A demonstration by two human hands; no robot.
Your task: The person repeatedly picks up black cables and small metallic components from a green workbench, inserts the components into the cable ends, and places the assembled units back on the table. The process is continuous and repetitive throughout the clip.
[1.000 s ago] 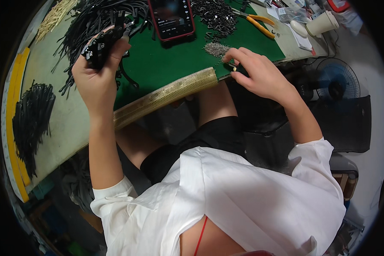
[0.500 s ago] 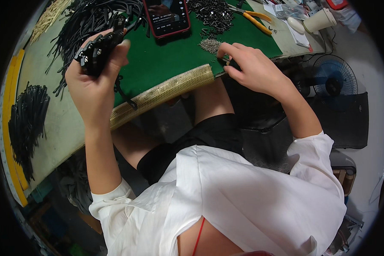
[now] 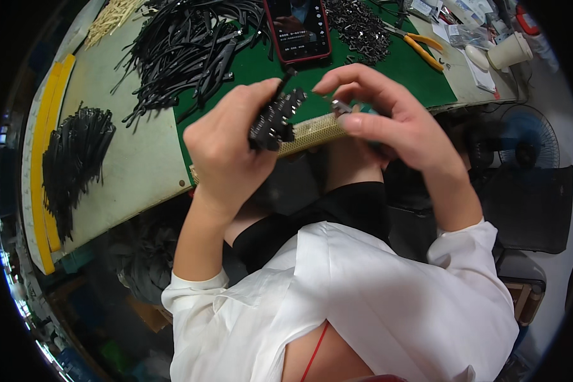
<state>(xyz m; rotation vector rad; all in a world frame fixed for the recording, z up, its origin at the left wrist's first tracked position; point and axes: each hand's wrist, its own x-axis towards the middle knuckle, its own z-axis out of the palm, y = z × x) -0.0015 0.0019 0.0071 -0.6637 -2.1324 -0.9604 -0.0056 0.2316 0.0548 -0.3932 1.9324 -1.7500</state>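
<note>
One black bundle point(image 3: 277, 121) is filling the tightly wrapped fingers of the left hand point(image 3: 228, 130), its exposed end slanting up rightward. The right hand point(image 3: 398, 118) is gripping a metal-tipped tool point(image 3: 342, 107), forefinger standing clear, the bundle lying just left of these fingers. Beyond the left fingers, loose black straps point(image 3: 186, 58) are lying on the worktop point(image 3: 134, 162).

A pale counter point(image 3: 134, 153) is stretching across the upper left, with shadow point(image 3: 143, 239) filling the space beneath. At right, a round fan point(image 3: 530, 137) with bluish blades is standing near a flat black panel point(image 3: 536, 213). Light grey floor point(image 3: 557, 270) is showing alongside, and bright spots point(image 3: 20, 294) are gleaming at far left.
</note>
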